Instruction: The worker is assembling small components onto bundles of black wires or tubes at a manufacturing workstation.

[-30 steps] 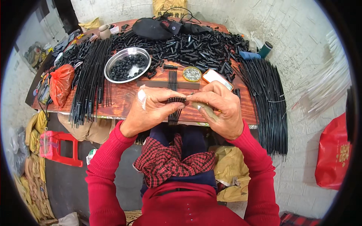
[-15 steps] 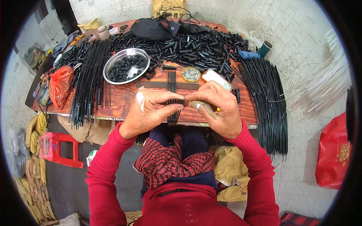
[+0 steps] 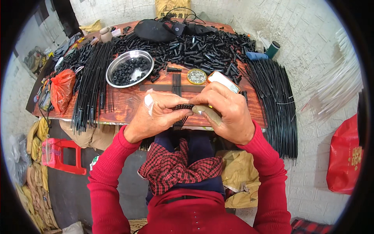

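Note:
A flat row of thin black rods [image 3: 177, 82] lies side by side across a dark flat bar [image 3: 156, 88] at the table's front. My left hand [image 3: 150, 115], white tape on its back, pinches the row between thumb and fingers near the table edge. At the row's right side, my right hand [image 3: 235, 117] has its thumb and forefinger closed; any small piece between them is hidden. A tan cover [image 3: 208, 113] wraps the right thumb. Just beyond sit a round yellow tin [image 3: 196, 77] of small silvery pieces and an orange-edged box [image 3: 223, 79] with a white surface.
A steel bowl [image 3: 110, 80] holds small black rings. Behind it spreads a heap of black tubular parts [image 3: 206, 48]. Bundles of long black rods lie at left [image 3: 87, 84] and right [image 3: 274, 105], overhanging the edge. A red stool [image 3: 58, 156] stands lower left.
My right hand has shifted slightly right and down, its fingers still at the row. The left hand has turned a little, and the near part of the row now slants more.

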Motion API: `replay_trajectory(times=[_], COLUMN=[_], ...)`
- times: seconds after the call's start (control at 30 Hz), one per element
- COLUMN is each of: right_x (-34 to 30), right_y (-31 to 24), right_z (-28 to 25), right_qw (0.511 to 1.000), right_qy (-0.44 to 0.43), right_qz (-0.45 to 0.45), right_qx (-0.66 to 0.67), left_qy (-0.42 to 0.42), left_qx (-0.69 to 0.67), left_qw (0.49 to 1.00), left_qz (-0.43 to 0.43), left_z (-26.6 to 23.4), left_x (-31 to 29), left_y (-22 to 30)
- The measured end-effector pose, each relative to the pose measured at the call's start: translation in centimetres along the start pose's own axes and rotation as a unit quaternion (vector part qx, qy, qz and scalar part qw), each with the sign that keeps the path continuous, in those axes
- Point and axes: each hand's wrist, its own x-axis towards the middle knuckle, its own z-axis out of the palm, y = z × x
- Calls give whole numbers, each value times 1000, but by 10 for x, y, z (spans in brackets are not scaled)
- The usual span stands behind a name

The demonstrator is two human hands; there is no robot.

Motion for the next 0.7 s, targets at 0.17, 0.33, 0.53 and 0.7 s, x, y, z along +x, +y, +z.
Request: replay_trajectory(times=[0.17, 0.33, 0.53, 0.7], right_x=[5, 6, 8, 10], right_y=[-1, 5, -1, -3], right_z=[2, 1, 4, 5], right_qw=[999, 999, 1000, 998], right_qy=[-21, -26, -20, -24], right_qz=[-10, -29, -5, -24], right_qx=[-24, 9, -15, -49], left_qy=[-33, -40, -41, -49], left_qx=[4, 2, 15, 12], left_qw=[998, 999, 999, 999], left_qz=[-47, -7, 2, 13], left_z=[-6, -4, -7, -8], left_x=[0, 3, 1, 1], left_y=[2, -1, -5, -7])
